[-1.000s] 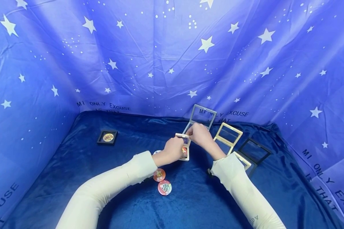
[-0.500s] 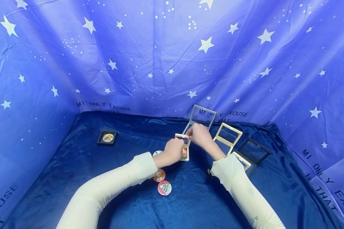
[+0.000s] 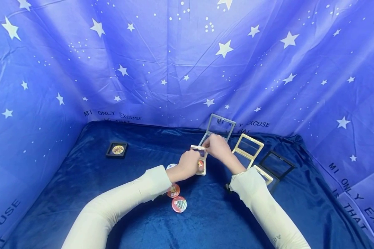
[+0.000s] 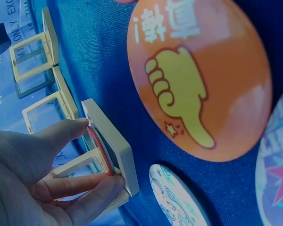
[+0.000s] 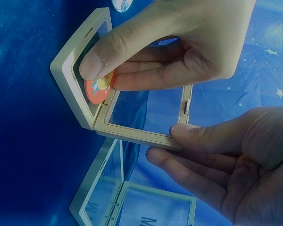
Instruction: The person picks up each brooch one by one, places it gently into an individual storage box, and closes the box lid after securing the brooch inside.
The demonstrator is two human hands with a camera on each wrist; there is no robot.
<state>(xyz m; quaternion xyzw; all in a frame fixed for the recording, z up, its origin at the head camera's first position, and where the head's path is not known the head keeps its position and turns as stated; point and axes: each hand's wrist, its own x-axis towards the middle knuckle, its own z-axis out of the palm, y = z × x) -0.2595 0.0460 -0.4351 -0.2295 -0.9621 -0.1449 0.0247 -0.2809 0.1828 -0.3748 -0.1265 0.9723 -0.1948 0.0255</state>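
Note:
My left hand (image 3: pixel 188 165) pinches a round red pin badge (image 5: pixel 99 93) by its edge, thumb on one side and fingers on the other. The badge is tilted against the inside of the base of a small cream hinged display frame (image 5: pixel 139 136), which stands unfolded on the cloth. My right hand (image 3: pixel 217 148) grips the corner of its raised windowed lid between thumb and fingers. In the left wrist view, the badge's red rim (image 4: pixel 100 151) lies right at the base's opening. My left hand covers part of the badge in the head view.
Loose badges lie near my left sleeve: an orange one (image 3: pixel 173 190), a red one (image 3: pixel 179 204) and a white-blue one (image 3: pixel 170 166). Unfolded grey (image 3: pixel 222 117), yellow (image 3: pixel 250 139) and black (image 3: pixel 283 157) frames stand back and right. A black frame (image 3: pixel 117 156) with a yellow badge lies left.

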